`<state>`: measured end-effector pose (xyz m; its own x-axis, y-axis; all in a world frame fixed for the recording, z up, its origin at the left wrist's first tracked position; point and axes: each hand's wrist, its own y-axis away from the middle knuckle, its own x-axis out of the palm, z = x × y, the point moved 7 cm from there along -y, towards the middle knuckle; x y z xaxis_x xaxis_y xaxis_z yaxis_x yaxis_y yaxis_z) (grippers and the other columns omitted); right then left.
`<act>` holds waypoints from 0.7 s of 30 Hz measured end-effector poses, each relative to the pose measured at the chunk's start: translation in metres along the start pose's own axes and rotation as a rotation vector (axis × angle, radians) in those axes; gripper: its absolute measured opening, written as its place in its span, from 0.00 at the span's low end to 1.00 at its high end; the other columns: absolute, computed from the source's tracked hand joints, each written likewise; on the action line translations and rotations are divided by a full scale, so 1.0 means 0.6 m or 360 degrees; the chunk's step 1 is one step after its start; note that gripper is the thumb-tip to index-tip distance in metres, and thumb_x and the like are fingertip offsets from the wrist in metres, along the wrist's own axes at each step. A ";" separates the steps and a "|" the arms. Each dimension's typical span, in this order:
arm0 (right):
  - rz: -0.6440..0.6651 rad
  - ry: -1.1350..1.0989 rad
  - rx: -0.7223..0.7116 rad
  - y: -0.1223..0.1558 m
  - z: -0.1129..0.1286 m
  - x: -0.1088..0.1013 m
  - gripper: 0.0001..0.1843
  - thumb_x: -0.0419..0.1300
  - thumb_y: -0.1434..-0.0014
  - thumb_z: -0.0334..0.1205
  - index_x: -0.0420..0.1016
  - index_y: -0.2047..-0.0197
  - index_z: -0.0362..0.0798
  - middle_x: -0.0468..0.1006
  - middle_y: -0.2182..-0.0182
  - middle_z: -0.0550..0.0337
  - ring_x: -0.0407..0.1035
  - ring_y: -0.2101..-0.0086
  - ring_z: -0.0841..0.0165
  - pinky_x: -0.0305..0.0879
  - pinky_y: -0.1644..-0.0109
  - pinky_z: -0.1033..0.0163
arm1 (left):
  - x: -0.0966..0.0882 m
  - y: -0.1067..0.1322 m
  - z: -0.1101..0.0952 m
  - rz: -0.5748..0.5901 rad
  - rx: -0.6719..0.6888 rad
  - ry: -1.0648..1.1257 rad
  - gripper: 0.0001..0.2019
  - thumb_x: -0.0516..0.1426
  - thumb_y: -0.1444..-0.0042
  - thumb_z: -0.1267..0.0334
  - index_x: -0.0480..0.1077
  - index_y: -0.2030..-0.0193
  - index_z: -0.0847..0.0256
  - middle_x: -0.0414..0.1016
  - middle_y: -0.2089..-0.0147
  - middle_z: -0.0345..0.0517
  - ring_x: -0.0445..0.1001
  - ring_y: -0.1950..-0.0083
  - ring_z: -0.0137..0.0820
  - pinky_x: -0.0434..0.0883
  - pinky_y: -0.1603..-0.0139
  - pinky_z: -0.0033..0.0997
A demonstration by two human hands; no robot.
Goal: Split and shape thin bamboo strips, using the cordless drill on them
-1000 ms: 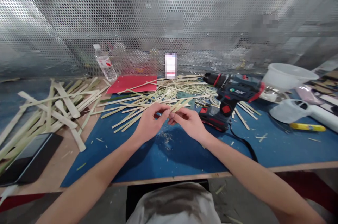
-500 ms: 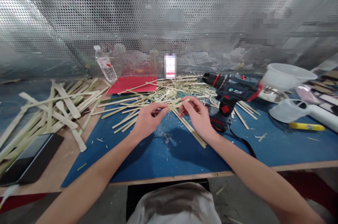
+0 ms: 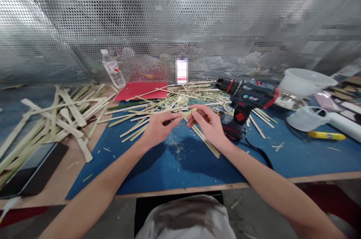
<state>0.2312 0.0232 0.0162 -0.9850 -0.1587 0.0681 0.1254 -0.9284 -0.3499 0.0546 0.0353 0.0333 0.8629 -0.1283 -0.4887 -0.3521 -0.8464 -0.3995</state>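
A short, pale yellow-green bamboo strip (image 3: 188, 112) spans the gap between my two hands, above the blue mat (image 3: 158, 171). My left hand (image 3: 160, 128) pinches its left end between thumb and fingers. The other end is in the fingertips of my right hand (image 3: 207, 121), with the thumb close to the strip's tip. Behind my hands lies a loose heap of thin bamboo strips (image 3: 183, 98), and several longer strips (image 3: 207, 143) reach out from beneath my right hand. Fine shavings (image 3: 177, 147) are scattered on the mat below.
A cordless drill (image 3: 246, 98) stands right of my right hand. Wide bamboo pieces (image 3: 70, 111) and a dark box-shaped device (image 3: 36, 167) lie at left. A red sheet (image 3: 141, 90), a bottle (image 3: 113, 69) and a phone (image 3: 181, 70) are behind. At right are a plastic bowl (image 3: 307, 81) and a yellow cutter (image 3: 327, 135).
The strip between my hands has shifted slightly, and its right end now shows at my right fingertips. My fingers have moved closer together around it. Everything else stays in place.
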 end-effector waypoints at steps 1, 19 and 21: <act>-0.0005 0.0037 -0.0026 0.000 0.002 -0.002 0.23 0.60 0.32 0.56 0.70 0.43 0.48 0.78 0.64 0.57 0.76 0.66 0.71 0.79 0.59 0.62 | -0.001 -0.001 -0.004 0.0008 0.0056 -0.0056 0.15 0.61 0.34 0.53 0.82 0.48 0.55 0.82 0.63 0.46 0.76 0.65 0.31 0.70 0.64 0.31; -0.0087 -0.0027 -0.0141 -0.008 0.016 -0.020 0.15 0.64 0.34 0.49 0.78 0.50 0.48 0.80 0.65 0.58 0.78 0.65 0.71 0.79 0.56 0.64 | -0.010 0.002 -0.025 0.0157 0.0510 -0.0386 0.17 0.53 0.27 0.60 0.75 0.37 0.59 0.80 0.57 0.49 0.76 0.59 0.30 0.72 0.57 0.30; -0.0083 -0.0185 -0.0037 -0.010 0.006 -0.022 0.15 0.65 0.35 0.50 0.81 0.52 0.49 0.81 0.61 0.57 0.78 0.61 0.71 0.80 0.52 0.63 | -0.013 0.002 -0.025 0.0138 0.0515 -0.0365 0.17 0.53 0.27 0.61 0.76 0.38 0.58 0.80 0.57 0.49 0.76 0.60 0.29 0.72 0.59 0.29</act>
<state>0.2439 0.0296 0.0209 -0.9695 -0.1495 0.1940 0.0703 -0.9286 -0.3643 0.0532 0.0277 0.0483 0.7348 -0.0426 -0.6769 -0.5474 -0.6266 -0.5548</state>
